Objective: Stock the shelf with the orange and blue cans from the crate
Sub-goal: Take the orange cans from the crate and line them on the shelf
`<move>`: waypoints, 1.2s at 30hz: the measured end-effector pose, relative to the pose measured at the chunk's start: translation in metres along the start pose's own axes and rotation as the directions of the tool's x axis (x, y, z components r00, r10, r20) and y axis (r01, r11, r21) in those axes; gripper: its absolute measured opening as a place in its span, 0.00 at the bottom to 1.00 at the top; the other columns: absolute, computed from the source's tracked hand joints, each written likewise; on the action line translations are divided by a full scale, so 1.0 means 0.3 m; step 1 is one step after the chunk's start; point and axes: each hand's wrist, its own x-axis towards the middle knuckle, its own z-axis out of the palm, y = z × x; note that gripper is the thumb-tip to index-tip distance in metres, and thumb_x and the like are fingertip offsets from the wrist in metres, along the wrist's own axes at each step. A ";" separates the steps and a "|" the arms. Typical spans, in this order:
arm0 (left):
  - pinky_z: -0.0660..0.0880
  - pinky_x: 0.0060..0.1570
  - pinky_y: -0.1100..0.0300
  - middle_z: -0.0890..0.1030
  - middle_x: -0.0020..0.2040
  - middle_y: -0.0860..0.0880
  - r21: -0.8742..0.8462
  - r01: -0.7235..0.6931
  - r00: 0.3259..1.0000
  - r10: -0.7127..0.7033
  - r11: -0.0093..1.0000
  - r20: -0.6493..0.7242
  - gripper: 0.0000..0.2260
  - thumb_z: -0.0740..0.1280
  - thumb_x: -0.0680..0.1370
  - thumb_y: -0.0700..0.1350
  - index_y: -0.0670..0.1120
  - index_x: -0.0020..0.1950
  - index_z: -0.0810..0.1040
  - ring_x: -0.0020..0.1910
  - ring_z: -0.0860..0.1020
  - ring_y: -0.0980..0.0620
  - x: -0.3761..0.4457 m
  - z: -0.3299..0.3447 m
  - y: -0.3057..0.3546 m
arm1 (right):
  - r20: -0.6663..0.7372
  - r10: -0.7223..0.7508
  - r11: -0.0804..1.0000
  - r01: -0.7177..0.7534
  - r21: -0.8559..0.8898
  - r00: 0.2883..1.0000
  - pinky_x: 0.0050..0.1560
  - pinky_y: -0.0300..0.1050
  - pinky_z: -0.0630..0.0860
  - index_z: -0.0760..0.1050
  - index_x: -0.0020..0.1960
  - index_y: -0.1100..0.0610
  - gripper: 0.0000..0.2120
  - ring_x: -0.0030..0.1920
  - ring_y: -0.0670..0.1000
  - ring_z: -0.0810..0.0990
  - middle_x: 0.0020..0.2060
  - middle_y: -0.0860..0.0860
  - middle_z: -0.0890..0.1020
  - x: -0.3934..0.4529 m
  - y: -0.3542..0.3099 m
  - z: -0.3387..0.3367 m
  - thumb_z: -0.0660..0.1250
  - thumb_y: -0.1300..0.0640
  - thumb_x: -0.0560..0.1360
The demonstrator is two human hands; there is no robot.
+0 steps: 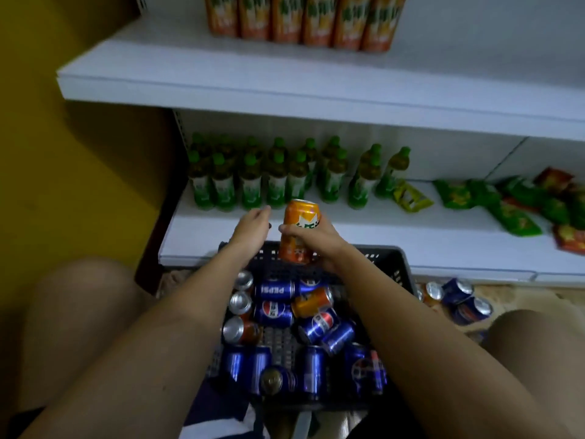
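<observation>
Right hand (pixel 311 240): wrapped around an upright orange can (pixel 299 231), lifted above the crate (pixel 397 264), likely shelf-bound.
Left hand (pixel 251 231): beside it, fingers loose, apparently empty.
Bottom shelf (pixel 364 239): bare just beyond the grip.

Orange bottles (pixel 304 20) cropped by top edge; labels blurred.
</observation>
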 end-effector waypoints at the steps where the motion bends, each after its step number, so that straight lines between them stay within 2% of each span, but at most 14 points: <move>1: 0.69 0.65 0.44 0.76 0.64 0.45 0.002 -0.043 0.999 0.043 0.999 -0.015 0.20 0.53 0.83 0.57 0.47 0.69 0.71 0.62 0.73 0.45 -0.004 -0.023 0.037 | 0.004 -0.021 1.000 0.021 0.002 1.000 0.48 0.50 0.79 0.66 0.66 0.53 0.33 0.55 0.54 0.80 0.56 0.54 0.79 -0.010 -0.039 -0.003 0.79 0.54 0.67; 3: 0.70 0.65 0.46 0.77 0.62 0.46 0.000 -0.119 0.992 0.119 0.993 -0.050 0.19 0.53 0.84 0.56 0.47 0.68 0.71 0.60 0.74 0.47 -0.014 -0.066 0.105 | -0.003 -0.048 0.999 0.048 0.000 0.999 0.48 0.52 0.78 0.64 0.66 0.51 0.34 0.56 0.54 0.79 0.57 0.52 0.78 -0.031 -0.114 -0.010 0.79 0.52 0.67; 5: 0.70 0.62 0.49 0.77 0.60 0.48 -0.013 -0.181 0.981 0.180 0.983 -0.072 0.17 0.53 0.84 0.55 0.48 0.66 0.72 0.58 0.74 0.49 -0.020 -0.106 0.164 | 0.001 -0.063 0.998 0.063 -0.003 0.998 0.44 0.53 0.79 0.65 0.66 0.49 0.34 0.56 0.54 0.79 0.58 0.51 0.78 -0.049 -0.176 -0.015 0.79 0.50 0.67; 9: 0.69 0.52 0.56 0.79 0.56 0.49 0.042 -0.332 0.935 0.334 0.943 -0.121 0.13 0.56 0.84 0.53 0.50 0.61 0.75 0.57 0.76 0.49 -0.017 -0.181 0.264 | 0.018 -0.102 0.995 0.102 -0.020 0.995 0.45 0.54 0.79 0.66 0.64 0.47 0.33 0.56 0.54 0.79 0.58 0.50 0.79 -0.079 -0.289 -0.019 0.79 0.48 0.65; 11: 0.70 0.51 0.59 0.80 0.54 0.50 0.161 -0.485 0.841 0.509 0.860 -0.184 0.11 0.58 0.83 0.49 0.49 0.58 0.78 0.55 0.76 0.51 -0.017 -0.223 0.326 | 0.027 -0.120 0.993 0.120 -0.013 0.992 0.48 0.57 0.80 0.67 0.64 0.46 0.31 0.56 0.55 0.79 0.58 0.51 0.78 -0.089 -0.349 -0.025 0.78 0.48 0.67; 13: 0.70 0.52 0.58 0.79 0.53 0.52 0.383 -0.592 0.693 0.691 0.709 -0.207 0.09 0.60 0.82 0.47 0.49 0.55 0.80 0.55 0.74 0.52 -0.015 -0.271 0.399 | 0.052 -0.130 0.991 0.130 0.013 0.990 0.52 0.60 0.79 0.69 0.61 0.46 0.25 0.56 0.56 0.80 0.57 0.52 0.79 -0.101 -0.415 -0.033 0.77 0.48 0.70; 15: 0.71 0.55 0.54 0.78 0.54 0.51 0.575 -0.604 0.580 0.799 0.552 -0.159 0.09 0.61 0.81 0.46 0.48 0.55 0.80 0.56 0.73 0.51 0.005 -0.322 0.472 | 0.082 -0.132 0.990 0.129 0.048 0.988 0.54 0.62 0.78 0.70 0.61 0.46 0.21 0.57 0.57 0.80 0.57 0.53 0.80 -0.107 -0.481 -0.041 0.74 0.47 0.71; 17: 0.70 0.59 0.51 0.78 0.57 0.50 0.690 -0.552 0.548 0.827 0.469 -0.124 0.11 0.60 0.81 0.47 0.49 0.58 0.79 0.60 0.72 0.50 0.046 -0.375 0.535 | 0.108 -0.123 0.990 0.115 0.082 0.987 0.51 0.60 0.79 0.68 0.65 0.46 0.24 0.57 0.58 0.79 0.58 0.54 0.79 -0.115 -0.547 -0.042 0.72 0.45 0.72; 20: 0.66 0.62 0.49 0.76 0.64 0.48 0.766 -0.412 0.615 0.771 0.492 -0.164 0.14 0.58 0.82 0.51 0.51 0.63 0.77 0.65 0.70 0.47 0.129 -0.450 0.598 | 0.142 -0.111 0.988 0.094 0.125 0.984 0.50 0.60 0.79 0.67 0.68 0.49 0.29 0.58 0.59 0.80 0.60 0.56 0.79 -0.111 -0.632 -0.040 0.70 0.43 0.70; 25: 0.64 0.65 0.43 0.70 0.72 0.46 0.828 -0.211 0.780 0.601 0.519 -0.178 0.22 0.51 0.82 0.59 0.54 0.71 0.71 0.69 0.67 0.43 0.261 -0.569 0.603 | 0.122 -0.163 0.984 0.153 0.086 0.979 0.53 0.62 0.78 0.66 0.68 0.49 0.24 0.57 0.59 0.79 0.59 0.54 0.77 -0.080 -0.749 -0.034 0.69 0.46 0.75; 27: 0.59 0.69 0.39 0.66 0.75 0.48 0.851 -0.145 0.824 0.537 0.505 -0.178 0.24 0.47 0.81 0.63 0.57 0.74 0.67 0.72 0.64 0.44 0.294 -0.588 0.570 | 0.120 -0.198 0.980 0.191 0.061 0.973 0.53 0.63 0.78 0.67 0.66 0.46 0.22 0.59 0.58 0.78 0.59 0.52 0.77 -0.054 -0.792 -0.022 0.70 0.46 0.75; 31: 0.51 0.73 0.38 0.61 0.78 0.53 0.880 -0.105 0.834 0.523 0.463 -0.176 0.29 0.41 0.78 0.68 0.62 0.76 0.62 0.76 0.58 0.44 0.311 -0.575 0.535 | 0.091 -0.256 0.965 0.248 0.090 0.962 0.53 0.67 0.78 0.68 0.66 0.47 0.23 0.59 0.57 0.76 0.55 0.48 0.77 0.028 -0.877 0.036 0.72 0.50 0.74; 34: 0.47 0.72 0.36 0.58 0.79 0.52 0.881 -0.075 0.848 0.495 0.467 -0.190 0.31 0.40 0.77 0.70 0.62 0.77 0.58 0.77 0.55 0.41 0.310 -0.573 0.542 | 0.042 -0.298 0.953 0.294 0.074 0.954 0.55 0.68 0.76 0.70 0.66 0.50 0.24 0.57 0.55 0.74 0.51 0.47 0.76 0.106 -0.939 0.111 0.74 0.51 0.73; 36: 0.46 0.72 0.34 0.58 0.79 0.50 0.889 -0.049 0.857 0.476 0.455 -0.197 0.31 0.40 0.76 0.70 0.62 0.77 0.57 0.77 0.54 0.39 0.315 -0.571 0.547 | -0.017 -0.334 0.942 0.334 0.012 0.942 0.56 0.67 0.75 0.71 0.66 0.51 0.26 0.57 0.53 0.73 0.54 0.48 0.76 0.161 -0.980 0.171 0.76 0.50 0.71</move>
